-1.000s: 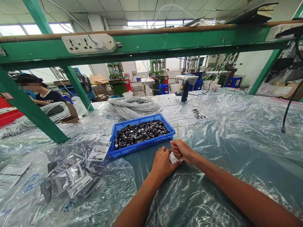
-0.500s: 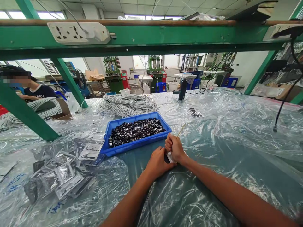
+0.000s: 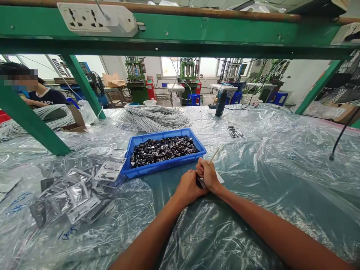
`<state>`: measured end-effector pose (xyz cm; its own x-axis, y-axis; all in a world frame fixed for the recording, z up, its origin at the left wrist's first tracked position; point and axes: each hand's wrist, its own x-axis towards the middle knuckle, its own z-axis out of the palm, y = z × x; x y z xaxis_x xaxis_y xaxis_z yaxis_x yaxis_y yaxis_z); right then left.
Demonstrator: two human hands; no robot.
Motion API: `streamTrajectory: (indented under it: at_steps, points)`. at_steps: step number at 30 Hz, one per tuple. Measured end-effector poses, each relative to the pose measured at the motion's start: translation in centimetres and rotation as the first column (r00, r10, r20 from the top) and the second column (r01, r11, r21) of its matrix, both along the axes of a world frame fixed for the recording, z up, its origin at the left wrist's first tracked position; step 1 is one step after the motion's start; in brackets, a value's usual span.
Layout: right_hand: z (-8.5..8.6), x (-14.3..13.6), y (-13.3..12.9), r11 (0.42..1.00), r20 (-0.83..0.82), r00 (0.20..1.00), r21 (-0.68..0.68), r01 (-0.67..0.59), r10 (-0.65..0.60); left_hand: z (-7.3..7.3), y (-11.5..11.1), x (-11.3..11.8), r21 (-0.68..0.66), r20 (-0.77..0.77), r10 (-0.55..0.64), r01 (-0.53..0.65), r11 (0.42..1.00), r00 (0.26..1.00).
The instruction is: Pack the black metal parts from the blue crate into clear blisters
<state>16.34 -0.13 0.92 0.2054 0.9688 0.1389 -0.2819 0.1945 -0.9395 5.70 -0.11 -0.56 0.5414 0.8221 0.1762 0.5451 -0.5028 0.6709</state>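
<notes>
My right hand (image 3: 208, 175) is closed in a fist around a thin pale stick (image 3: 214, 155), whose upper end points up and away to the right. Pressed close against it on the left, my left hand (image 3: 189, 188) grips a small black piece (image 3: 199, 182), mostly covered by the fingers. Under my right wrist shows the corner of a white sheet (image 3: 219, 177), paper or cloth. Just beyond both hands stands a blue tray (image 3: 165, 165) heaped with small black parts (image 3: 163, 150) that have shiny metal faces. What the stick's lower end touches is hidden by my fingers.
Clear flat packets (image 3: 78, 195) are piled at left. Behind the tray lies a coil of grey cable (image 3: 156, 117). A dark hand tool (image 3: 221, 103) stands farther back, near several small parts (image 3: 235, 132). A green frame (image 3: 197, 28) crosses above; another person (image 3: 46, 93) sits at far left.
The view has tilted slightly downward. My hands stay together in nearly the same place; the black piece and the white sheet's corner now show more plainly.
</notes>
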Motion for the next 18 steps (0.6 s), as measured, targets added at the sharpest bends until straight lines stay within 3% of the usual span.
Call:
streamTrajectory:
  at_steps: [3,8,11,13,14,15,18]
  points:
    - [0.1,-0.1,-0.9,0.998,0.032,0.998,-0.05,-0.047,0.049,-0.1,0.1,0.0,0.003,0.023,-0.005,0.005,1.0,1.0]
    - [1.4,1.7,-2.0,0.943,-0.003,0.963,-0.202,-0.264,0.269,0.2,0.1,-0.5,-0.053,0.038,0.024,-0.022,0.998,0.999]
    - [2.9,5.2,-1.1,0.936,0.039,0.966,-0.261,-0.236,0.254,0.8,0.2,-1.1,-0.134,0.098,0.015,-0.002,0.991,0.995]
    - [3.6,8.2,-0.2,0.914,0.265,0.929,-0.378,-0.146,0.258,1.3,0.6,-1.5,-0.242,0.237,-0.004,0.063,0.968,0.972]
    - [3.8,9.8,0.1,0.893,0.43,0.858,-0.445,-0.071,0.282,1.6,0.8,-1.8,-0.302,0.328,0.003,0.102,0.948,0.945]
    - [3.9,11.2,0.3,0.869,0.59,0.737,-0.495,0.007,0.331,1.7,1.1,-2.0,-0.354,0.418,0.019,0.143,0.924,0.908]
    - [3.8,13.9,0.4,0.842,0.843,0.257,-0.517,0.151,0.472,2.0,1.9,-2.4,-0.433,0.622,0.105,0.23,0.871,0.776]
